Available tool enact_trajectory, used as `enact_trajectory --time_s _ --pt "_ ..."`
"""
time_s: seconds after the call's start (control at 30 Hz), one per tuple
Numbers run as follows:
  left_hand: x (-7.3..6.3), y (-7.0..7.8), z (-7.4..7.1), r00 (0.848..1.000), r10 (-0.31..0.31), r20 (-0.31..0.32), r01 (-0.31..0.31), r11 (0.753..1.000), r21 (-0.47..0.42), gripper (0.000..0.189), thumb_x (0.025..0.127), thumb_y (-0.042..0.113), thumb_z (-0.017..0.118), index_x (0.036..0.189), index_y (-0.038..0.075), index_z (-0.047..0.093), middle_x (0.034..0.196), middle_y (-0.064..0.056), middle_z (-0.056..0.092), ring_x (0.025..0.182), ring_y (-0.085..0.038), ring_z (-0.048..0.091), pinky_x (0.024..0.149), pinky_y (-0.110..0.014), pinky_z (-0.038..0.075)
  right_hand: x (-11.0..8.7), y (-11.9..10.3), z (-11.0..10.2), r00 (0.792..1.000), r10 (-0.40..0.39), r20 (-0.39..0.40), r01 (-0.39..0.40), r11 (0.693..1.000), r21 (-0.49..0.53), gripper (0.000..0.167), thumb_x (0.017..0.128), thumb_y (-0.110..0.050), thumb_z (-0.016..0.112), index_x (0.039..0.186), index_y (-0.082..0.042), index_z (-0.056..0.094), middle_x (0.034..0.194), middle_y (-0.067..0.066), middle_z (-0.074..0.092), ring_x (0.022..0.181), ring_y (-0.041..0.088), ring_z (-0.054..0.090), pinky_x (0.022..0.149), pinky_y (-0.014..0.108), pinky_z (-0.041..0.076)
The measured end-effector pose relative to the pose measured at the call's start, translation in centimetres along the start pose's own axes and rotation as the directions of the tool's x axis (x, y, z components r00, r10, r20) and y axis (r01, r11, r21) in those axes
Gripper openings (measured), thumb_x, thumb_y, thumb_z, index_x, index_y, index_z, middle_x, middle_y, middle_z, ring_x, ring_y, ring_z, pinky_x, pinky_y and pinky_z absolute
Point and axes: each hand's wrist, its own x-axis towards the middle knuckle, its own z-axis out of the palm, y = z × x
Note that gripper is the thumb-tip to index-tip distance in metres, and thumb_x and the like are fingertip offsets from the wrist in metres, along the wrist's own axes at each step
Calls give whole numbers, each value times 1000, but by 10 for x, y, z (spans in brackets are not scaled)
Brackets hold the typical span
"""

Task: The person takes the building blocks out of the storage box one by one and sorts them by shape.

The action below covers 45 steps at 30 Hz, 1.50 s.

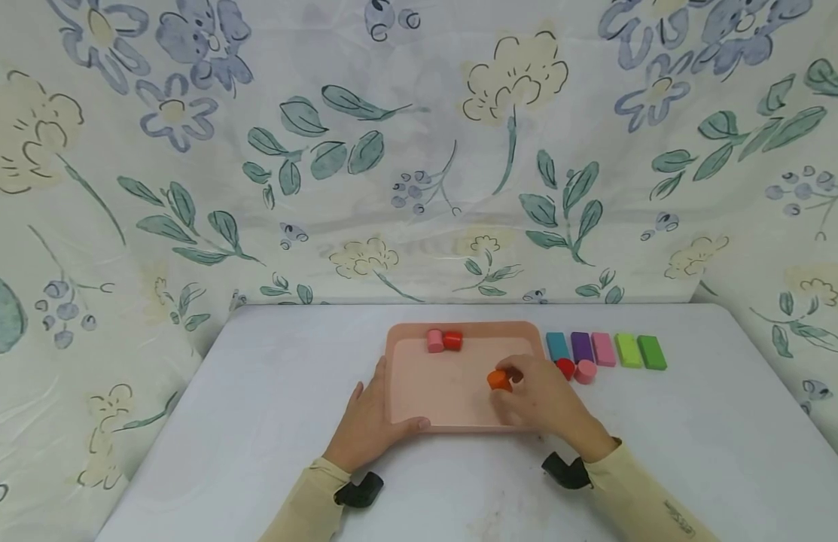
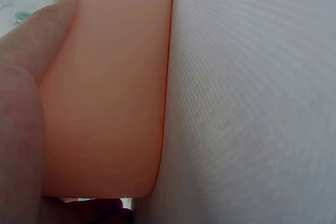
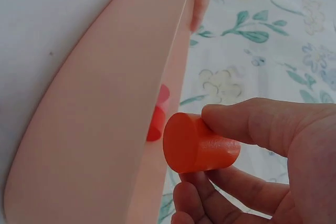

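Note:
A shallow pink tray [image 1: 459,430] stands on the white table. My left hand [image 1: 373,425] rests at its near left corner, fingers along the left side and thumb [image 2: 58,22] along the near rim. Over the tray's right part, my right hand [image 1: 543,395] pinches an orange cylinder-like block [image 3: 197,142] between thumb and fingers. Its flat round end shows in the right wrist view. At the tray's far left, a pink block [image 1: 435,341] and a red block [image 1: 452,341] lie side by side.
Right of the tray is a row of flat blocks: blue [image 1: 557,345], purple [image 1: 582,347], pink [image 1: 603,349], yellow-green [image 1: 628,350] and green [image 1: 652,352]. In front of them are a red round block [image 1: 565,368] and a pink one [image 1: 585,371]. Floral cloth [image 1: 419,150] hangs behind the table.

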Motion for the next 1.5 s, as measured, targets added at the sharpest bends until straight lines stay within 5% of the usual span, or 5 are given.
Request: enact_trajectory --time_s 0.5,0.73,1.03,1.5 --pt "-1 -1 0 1000 7 1 -7 1000 -15 124 77 66 74 161 4 6 166 -14 20 146 -31 35 119 -64 6 -13 26 -20 997 -14 -78 13 1000 -11 33 88 -15 75 119 -6 68 108 4 69 95 23 58 83 40 55" --pt "-1 -1 1 1000 8 -2 -8 1000 -5 125 77 66 74 161 3 7 166 -15 20 146 -31 35 119 -63 6 -21 35 -31 994 -29 -108 25 999 -30 42 88 -15 77 126 0 65 117 11 69 105 31 63 91 50 56" --pt "-1 -1 2 1000 16 -2 -16 1000 -13 124 77 66 73 161 3 7 166 -14 19 147 -31 32 119 -64 6 -26 48 -45 987 -20 -162 7 997 -80 36 86 -15 78 117 1 67 100 8 68 88 26 58 76 39 53" --pt "-2 -2 2 1000 -3 4 3 1000 -9 126 77 67 74 161 3 6 166 -14 21 147 -32 33 119 -65 6 -27 57 -61 983 51 -175 -69 993 -100 39 88 -16 77 119 4 64 100 14 68 90 31 59 66 32 52"
